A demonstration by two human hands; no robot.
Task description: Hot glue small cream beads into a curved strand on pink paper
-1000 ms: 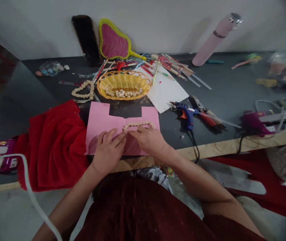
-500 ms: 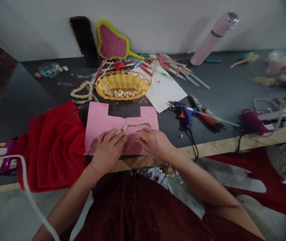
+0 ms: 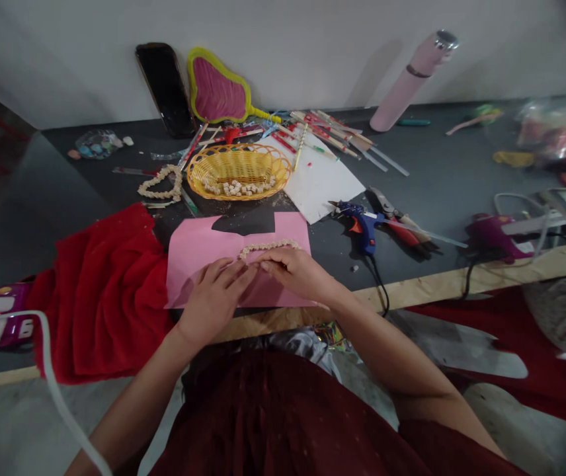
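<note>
A sheet of pink paper (image 3: 188,238) with a cut-out at its far edge lies before me, bowed a little there. On it runs a curved strand of small beige lumps (image 3: 268,246), partly behind my fingers. My left hand (image 3: 216,291) rests flat on the paper with its fingers spread, the tips by the strand's left end. Right beside those tips, my right hand (image 3: 297,271) has thumb and forefinger pinched together; whatever is between them is too small to make out.
Beyond the paper stands a yellow wicker basket (image 3: 238,155) with beige lumps, beside a heart-shaped loop (image 3: 141,190). A blue glue gun (image 3: 367,231) and pliers (image 3: 402,228) lie right. A red cloth (image 3: 104,291) is left. A phone (image 3: 166,89) and pink bottle (image 3: 402,92) stand behind.
My right hand has moved left, up to my left fingertips, and its thumb and forefinger have closed together. The paper's far edge has bowed. The camera view has shifted slightly.
</note>
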